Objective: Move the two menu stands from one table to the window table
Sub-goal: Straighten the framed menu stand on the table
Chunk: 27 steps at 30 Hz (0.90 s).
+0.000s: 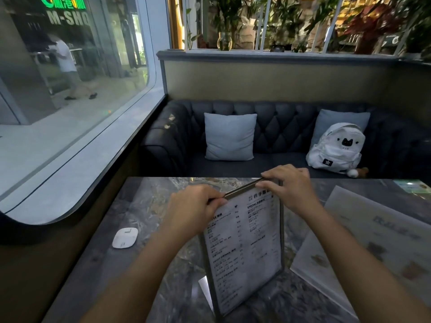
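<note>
A framed menu stand (pixel 245 250) with a white printed sheet stands upright on the grey marble table (pixel 144 206) beside the window. My left hand (pixel 194 209) pinches the stand's top left corner. My right hand (pixel 289 186) grips its top right edge. The base of the stand touches the tabletop near the front edge. Only this one stand is in view.
A small white rounded device (pixel 124 237) lies on the table to the left. Large laminated menu sheets (pixel 373 243) lie flat on the right. Behind the table is a dark tufted sofa (pixel 279 127) with two cushions and a white backpack (pixel 335 149). The window (pixel 70 94) runs along the left.
</note>
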{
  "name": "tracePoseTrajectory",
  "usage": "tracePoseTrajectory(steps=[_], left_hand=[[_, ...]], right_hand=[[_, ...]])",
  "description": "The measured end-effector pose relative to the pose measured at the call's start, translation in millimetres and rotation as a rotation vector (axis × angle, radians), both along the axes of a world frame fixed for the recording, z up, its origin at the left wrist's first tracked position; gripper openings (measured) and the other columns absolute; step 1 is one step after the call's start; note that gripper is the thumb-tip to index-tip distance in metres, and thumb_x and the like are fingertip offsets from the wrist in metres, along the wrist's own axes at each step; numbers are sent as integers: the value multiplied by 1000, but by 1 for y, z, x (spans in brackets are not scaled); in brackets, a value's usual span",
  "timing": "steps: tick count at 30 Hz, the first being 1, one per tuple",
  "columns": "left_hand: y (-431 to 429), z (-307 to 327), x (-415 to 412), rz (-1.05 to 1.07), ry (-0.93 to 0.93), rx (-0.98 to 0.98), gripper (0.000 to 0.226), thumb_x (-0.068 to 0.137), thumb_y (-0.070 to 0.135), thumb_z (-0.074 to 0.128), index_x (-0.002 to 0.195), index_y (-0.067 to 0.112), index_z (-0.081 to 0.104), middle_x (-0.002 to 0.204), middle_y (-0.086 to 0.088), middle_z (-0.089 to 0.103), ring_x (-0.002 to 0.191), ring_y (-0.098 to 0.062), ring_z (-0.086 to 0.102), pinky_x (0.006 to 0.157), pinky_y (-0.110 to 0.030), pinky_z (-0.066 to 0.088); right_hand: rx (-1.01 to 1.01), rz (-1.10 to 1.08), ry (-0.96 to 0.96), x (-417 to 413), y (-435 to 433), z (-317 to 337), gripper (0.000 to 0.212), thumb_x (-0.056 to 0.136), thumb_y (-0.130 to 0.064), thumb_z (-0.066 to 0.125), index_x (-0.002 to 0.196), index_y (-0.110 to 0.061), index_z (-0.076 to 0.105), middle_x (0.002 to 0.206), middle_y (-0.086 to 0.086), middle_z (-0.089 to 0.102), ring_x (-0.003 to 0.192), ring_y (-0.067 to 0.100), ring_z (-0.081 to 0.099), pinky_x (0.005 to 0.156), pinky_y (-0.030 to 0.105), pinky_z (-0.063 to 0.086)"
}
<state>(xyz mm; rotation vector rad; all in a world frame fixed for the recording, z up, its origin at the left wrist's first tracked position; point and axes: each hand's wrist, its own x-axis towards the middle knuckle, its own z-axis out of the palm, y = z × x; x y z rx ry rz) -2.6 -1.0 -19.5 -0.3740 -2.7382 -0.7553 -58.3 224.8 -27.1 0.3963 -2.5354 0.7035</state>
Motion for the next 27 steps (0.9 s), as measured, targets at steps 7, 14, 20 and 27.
tracePoseTrajectory(steps=[7,14,20,27], left_hand=[[-4,4,-17,-72,17,-13,18,82,36,61,97,31,70,98,7,72,88,-16,62,65,-29,42],[-7,8,-42,-136,-57,-21,15,81,39,61,92,34,70,95,14,70,84,-6,57,68,-25,41],[-9,12,-58,-180,-194,31,11,77,38,65,87,40,69,91,17,68,88,-6,59,81,-38,51],[-9,17,-64,-229,-253,78,12,77,34,67,88,38,70,87,21,67,92,-4,59,89,-40,49]], right_hand=[[41,-48,2,4,8,6,25,75,-42,65,84,-21,73,90,-3,73,83,12,49,82,33,25],[154,-107,-23,12,11,12,33,79,-47,58,74,-17,71,72,-3,61,75,13,41,77,32,24],[140,-142,-20,20,9,13,36,79,-46,59,66,-13,67,66,-1,55,73,16,41,74,35,29],[126,-192,-6,26,7,11,39,79,-45,60,62,-11,64,65,2,56,72,18,42,70,34,27]])
